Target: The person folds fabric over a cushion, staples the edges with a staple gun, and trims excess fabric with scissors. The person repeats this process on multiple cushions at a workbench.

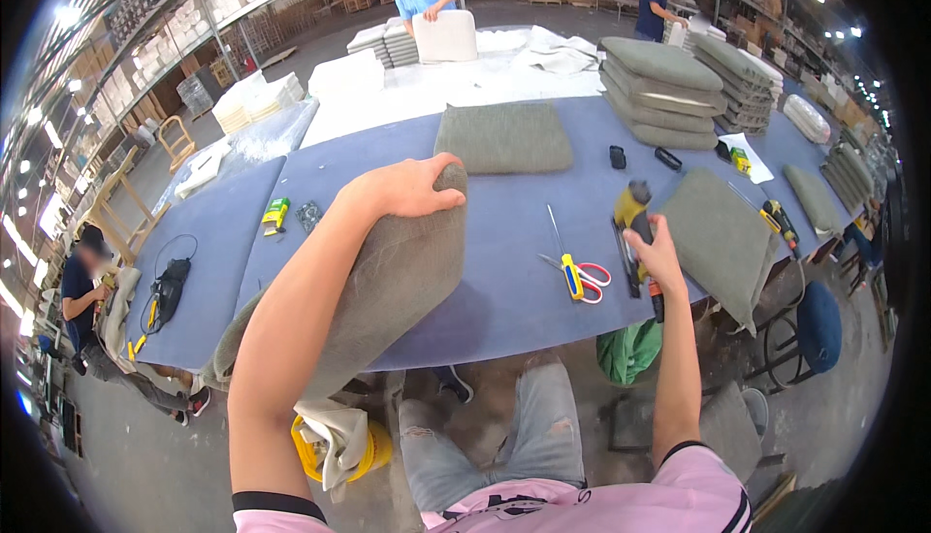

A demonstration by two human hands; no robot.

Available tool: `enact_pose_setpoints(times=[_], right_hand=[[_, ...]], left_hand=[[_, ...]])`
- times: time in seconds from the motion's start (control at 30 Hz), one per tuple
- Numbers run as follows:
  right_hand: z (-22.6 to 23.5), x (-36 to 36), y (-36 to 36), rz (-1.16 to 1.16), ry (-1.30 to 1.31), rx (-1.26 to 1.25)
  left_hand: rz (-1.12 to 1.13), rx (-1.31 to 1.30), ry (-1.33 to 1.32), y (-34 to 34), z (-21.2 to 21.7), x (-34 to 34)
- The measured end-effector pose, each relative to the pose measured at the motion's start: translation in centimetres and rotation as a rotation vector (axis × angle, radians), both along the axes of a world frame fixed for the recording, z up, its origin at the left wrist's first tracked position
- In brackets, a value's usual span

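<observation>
My left hand (424, 187) is closed over the upper corner of a grey-green fabric seat cushion (412, 261), which stands tilted on the near left part of the table and hangs past its front edge. In my right hand (658, 250) is a yellow and black staple gun (632, 208), gripped by its handle and held above the table, apart from the cushion. Between the hands lie red-handled scissors (593, 282) and a yellow-handled screwdriver (572, 279). Right of the staple gun, another grey cushion (713, 232) lies flat, its corner over the edge.
The blue-covered table (499, 218) bears a grey cushion (504, 137) at its middle and a cushion stack (662, 92) farther right. A green-yellow box (275, 216) lies left, a second tool (779, 223) right. Below are a yellow bucket (376, 451) and blue stool (819, 324). Several people work around.
</observation>
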State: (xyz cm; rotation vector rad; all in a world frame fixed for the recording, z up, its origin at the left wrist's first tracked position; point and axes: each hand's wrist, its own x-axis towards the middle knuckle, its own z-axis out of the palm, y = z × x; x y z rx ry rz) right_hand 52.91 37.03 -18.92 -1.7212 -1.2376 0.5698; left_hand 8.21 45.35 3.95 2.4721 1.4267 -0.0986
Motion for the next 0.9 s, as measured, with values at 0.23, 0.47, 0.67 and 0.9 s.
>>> enact_pose_setpoints(times=[0.23,0.47,0.67,0.9], right_hand=[[7.0,-19.0,-9.1,0.298,0.479,0.341],[4.8,-25.6,-9.0,0.344,0.142,0.551],[4.7,-25.1,-7.6,0.371,0.057,0.643],[5.8,-24.8,-8.1,0.408,0.091,0.508]], left_hand=[[-0.07,0.053,0.012,-5.5,-0.3,1.2],[-0.137,0.113,-0.012,-5.1,-1.3,2.0],[-0.163,0.138,-0.025,-4.6,-1.9,1.5],[-0.191,0.202,-0.023,-4.9,-2.1,1.5]])
